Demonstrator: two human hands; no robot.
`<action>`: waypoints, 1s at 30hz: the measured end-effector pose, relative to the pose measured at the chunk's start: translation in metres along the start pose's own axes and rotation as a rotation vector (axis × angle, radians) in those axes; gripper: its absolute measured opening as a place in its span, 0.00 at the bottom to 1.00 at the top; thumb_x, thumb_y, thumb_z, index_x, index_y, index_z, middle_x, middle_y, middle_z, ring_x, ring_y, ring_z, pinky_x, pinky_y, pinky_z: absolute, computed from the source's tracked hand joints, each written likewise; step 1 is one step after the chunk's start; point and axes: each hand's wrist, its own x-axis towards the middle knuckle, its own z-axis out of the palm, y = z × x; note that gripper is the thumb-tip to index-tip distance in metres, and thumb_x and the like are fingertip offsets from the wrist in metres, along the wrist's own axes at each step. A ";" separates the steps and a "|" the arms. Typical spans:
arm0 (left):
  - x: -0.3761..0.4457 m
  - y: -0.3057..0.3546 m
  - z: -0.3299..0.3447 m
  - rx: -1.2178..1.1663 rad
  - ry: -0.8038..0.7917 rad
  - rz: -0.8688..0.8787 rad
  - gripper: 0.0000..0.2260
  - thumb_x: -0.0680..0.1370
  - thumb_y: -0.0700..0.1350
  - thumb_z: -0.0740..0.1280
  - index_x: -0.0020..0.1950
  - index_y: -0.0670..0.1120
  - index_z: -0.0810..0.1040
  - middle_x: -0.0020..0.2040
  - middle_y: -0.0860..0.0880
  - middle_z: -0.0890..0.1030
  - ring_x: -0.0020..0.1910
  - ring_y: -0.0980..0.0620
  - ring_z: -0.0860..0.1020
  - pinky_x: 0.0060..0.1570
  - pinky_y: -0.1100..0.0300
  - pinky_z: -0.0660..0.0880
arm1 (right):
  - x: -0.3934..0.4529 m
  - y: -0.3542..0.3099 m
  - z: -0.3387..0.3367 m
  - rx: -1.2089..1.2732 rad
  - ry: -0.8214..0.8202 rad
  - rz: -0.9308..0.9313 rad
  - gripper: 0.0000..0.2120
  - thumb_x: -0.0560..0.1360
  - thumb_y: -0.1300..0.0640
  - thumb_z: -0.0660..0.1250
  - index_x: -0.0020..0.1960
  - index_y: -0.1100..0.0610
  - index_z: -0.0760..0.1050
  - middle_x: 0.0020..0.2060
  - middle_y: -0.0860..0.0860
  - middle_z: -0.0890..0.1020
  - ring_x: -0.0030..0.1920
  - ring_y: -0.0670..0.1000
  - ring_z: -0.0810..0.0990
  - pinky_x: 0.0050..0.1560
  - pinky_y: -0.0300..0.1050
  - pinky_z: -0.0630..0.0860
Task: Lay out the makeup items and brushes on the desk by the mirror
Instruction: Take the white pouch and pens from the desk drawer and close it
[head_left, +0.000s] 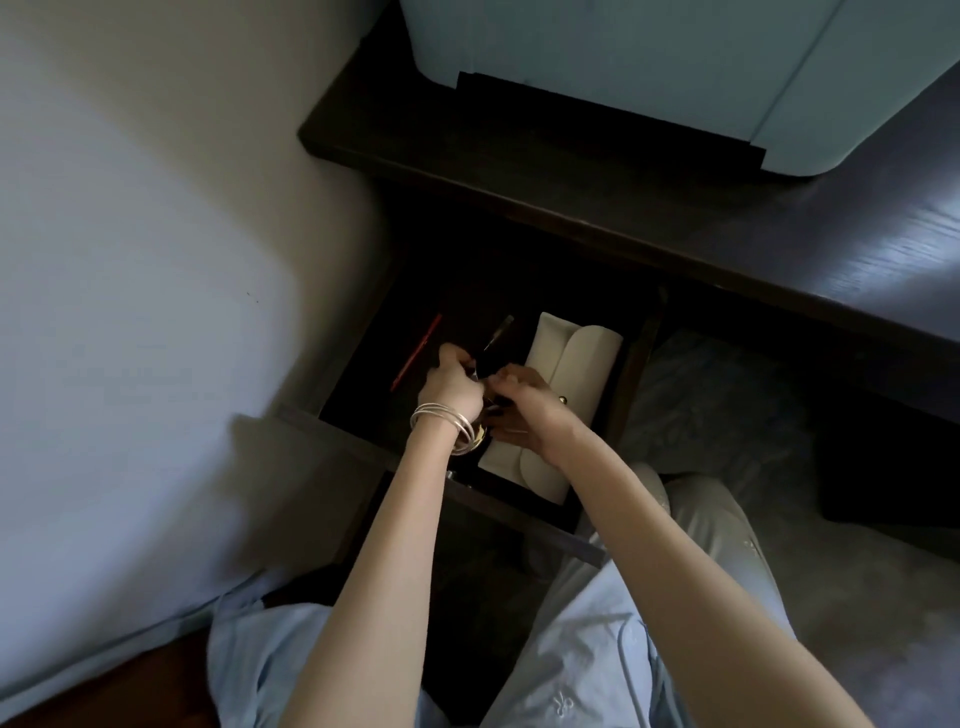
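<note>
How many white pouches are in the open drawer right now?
2. One white pouch lies at the drawer's back right; the other lies at the front right, partly under the right hand. More may be hidden in the dark or under the hands.

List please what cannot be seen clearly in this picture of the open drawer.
- Head view: what the left hand and right hand hold; the fingers and the dark cover it.
- Head view: the drawer floor, lost in shadow.
- Head view: the near end of the white pouch, behind the right arm.
- Head view: the brush, its lower part hidden by the hands.
- Head view: the mirror, not visible.
</note>
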 end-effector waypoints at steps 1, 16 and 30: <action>-0.008 0.003 -0.004 -0.048 0.017 0.040 0.18 0.77 0.44 0.64 0.65 0.48 0.64 0.57 0.44 0.74 0.49 0.44 0.77 0.47 0.51 0.76 | -0.006 0.000 -0.001 0.010 0.022 -0.058 0.19 0.78 0.55 0.64 0.67 0.51 0.65 0.53 0.55 0.79 0.45 0.52 0.82 0.52 0.47 0.79; -0.151 0.124 -0.004 -0.582 -0.240 0.408 0.14 0.79 0.40 0.63 0.63 0.49 0.67 0.55 0.46 0.77 0.49 0.53 0.80 0.46 0.59 0.80 | -0.170 -0.049 -0.102 0.062 0.329 -0.612 0.12 0.77 0.58 0.65 0.60 0.48 0.71 0.39 0.49 0.80 0.41 0.45 0.82 0.44 0.38 0.80; -0.118 0.267 0.101 -0.375 -0.248 0.493 0.18 0.76 0.36 0.63 0.67 0.42 0.73 0.62 0.46 0.76 0.59 0.49 0.76 0.49 0.56 0.80 | -0.153 -0.098 -0.245 -0.089 0.647 -0.561 0.21 0.77 0.54 0.65 0.69 0.55 0.69 0.61 0.57 0.75 0.46 0.50 0.83 0.44 0.40 0.82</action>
